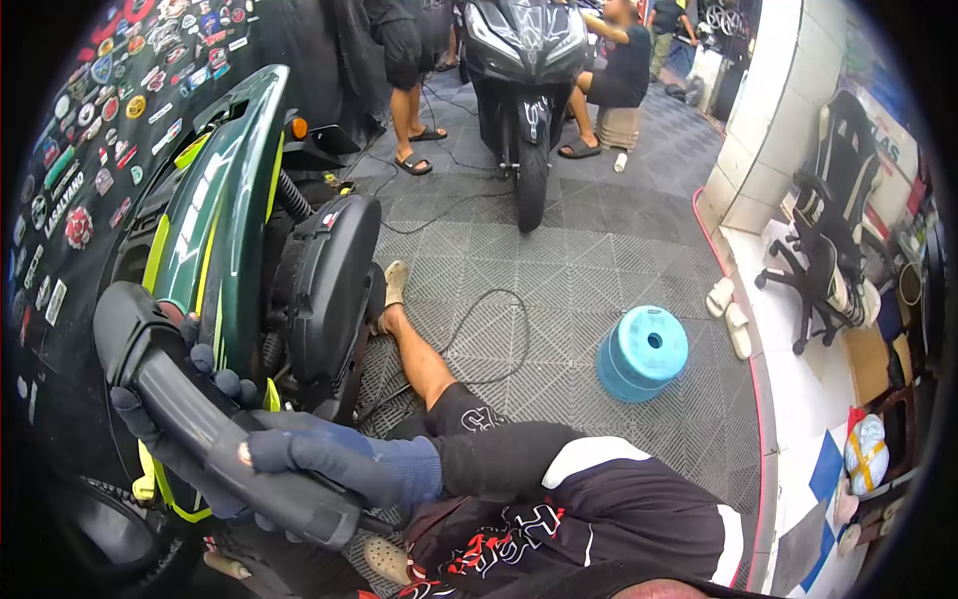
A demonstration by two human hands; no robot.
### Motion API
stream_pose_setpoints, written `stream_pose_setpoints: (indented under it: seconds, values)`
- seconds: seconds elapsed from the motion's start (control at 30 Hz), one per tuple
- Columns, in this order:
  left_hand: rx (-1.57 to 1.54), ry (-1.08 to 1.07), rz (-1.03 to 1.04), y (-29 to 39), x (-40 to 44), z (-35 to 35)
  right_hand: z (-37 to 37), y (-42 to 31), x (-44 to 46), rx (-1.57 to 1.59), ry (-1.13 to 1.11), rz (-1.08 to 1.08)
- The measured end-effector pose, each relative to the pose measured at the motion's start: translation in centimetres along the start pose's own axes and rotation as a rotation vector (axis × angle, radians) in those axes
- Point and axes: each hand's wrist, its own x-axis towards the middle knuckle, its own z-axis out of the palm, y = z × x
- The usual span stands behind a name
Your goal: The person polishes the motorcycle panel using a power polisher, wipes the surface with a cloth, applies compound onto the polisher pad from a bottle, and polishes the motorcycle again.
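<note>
A long, curved black plastic part [190,409] stretches diagonally across the lower left, in front of a green scooter [225,200]. My left hand [160,434], in a dark glove, is wrapped round it from below; its fingertips show along the part's upper edge. My right hand [319,449], in a blue glove, grips the part nearer its lower end, the bare thumb tip resting on top. The scooter's black side cover and rear wheel area [324,290] are beside my outstretched leg.
A blue round water-jug stool [644,354] stands on the black tiled floor [569,270]. A cable [524,329] loops there. Ahead is a black scooter [524,90] with people around it. Slippers [733,314] and an office chair [823,230] are at right.
</note>
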Motion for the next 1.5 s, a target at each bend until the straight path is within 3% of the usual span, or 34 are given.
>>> stream_pose_setpoints:
  seconds: [0.07, 0.13, 0.2, 0.37, 0.43, 0.5, 0.57, 0.63, 0.7, 0.77, 0.9, 1.03, 1.1, 1.2, 1.3, 1.43, 1.5]
  values:
    - [-0.022, 0.02, 0.067, -1.0, -1.9, -0.3, 0.3, 0.3, -0.2, -0.001, 0.014, 0.038]
    - [-0.062, -0.023, 0.147, -2.4, -3.4, 0.7, -0.6, 0.0, -1.5, -0.218, -0.037, 0.049]
    - [-0.122, -0.036, 0.171, -3.4, -3.3, 0.0, -0.7, -0.4, -1.9, -0.321, 0.055, 0.042]
    - [-0.15, -0.042, 0.211, -5.1, 0.9, 1.2, -0.7, -7.1, -2.4, -0.948, 0.218, -0.029]
    - [-0.17, -0.011, 0.189, -5.6, 3.3, 0.7, 1.2, -10.1, -2.1, -1.202, 0.283, 0.114]
    - [-0.211, -0.039, 0.214, -6.0, 5.2, 2.3, 1.1, -12.1, -1.2, -1.431, 0.319, 0.011]
    - [-0.227, -0.167, 0.22, -6.8, 7.5, 1.9, 2.8, -13.5, -0.6, -1.381, 0.34, -0.017]
    - [0.01, -0.06, 0.456, -7.7, 9.3, 1.9, 2.6, -14.9, 0.1, -1.566, 0.478, 0.007]
    - [0.75, 0.028, 0.951, -8.0, 11.0, 0.8, 1.2, -16.3, 0.8, -1.669, 0.413, -0.061]
    - [0.041, 0.009, 0.52, -7.7, 13.3, 0.8, 1.4, -16.6, 1.3, -1.729, 0.391, -0.073]
    - [0.016, 0.121, 0.539, -7.5, 11.6, 1.5, 2.0, -16.2, 1.6, -1.76, 0.451, 0.006]
    - [-0.045, 0.082, 0.569, -7.0, 9.6, 1.3, 1.7, -15.1, 1.8, -1.793, 0.392, -0.016]
    - [0.016, 0.047, 0.701, -7.0, 8.8, 0.9, 2.3, -14.2, 1.9, -1.838, 0.399, -0.003]
    - [0.136, 0.0, 0.737, -7.3, 7.8, -0.1, 2.5, -13.0, 2.0, -1.837, 0.415, -0.008]
    - [-0.108, -0.118, 0.559, -7.5, 6.8, -0.7, 2.8, -12.3, 2.2, -1.874, 0.454, 0.008]
    - [0.0, -0.029, 0.66, -6.5, 6.7, 0.9, 2.7, -12.5, 2.0, -1.937, 0.478, 0.001]
    - [0.062, 0.037, 0.724, -6.5, 8.2, 1.4, 2.5, -12.8, 1.8, -1.825, 0.584, -0.012]
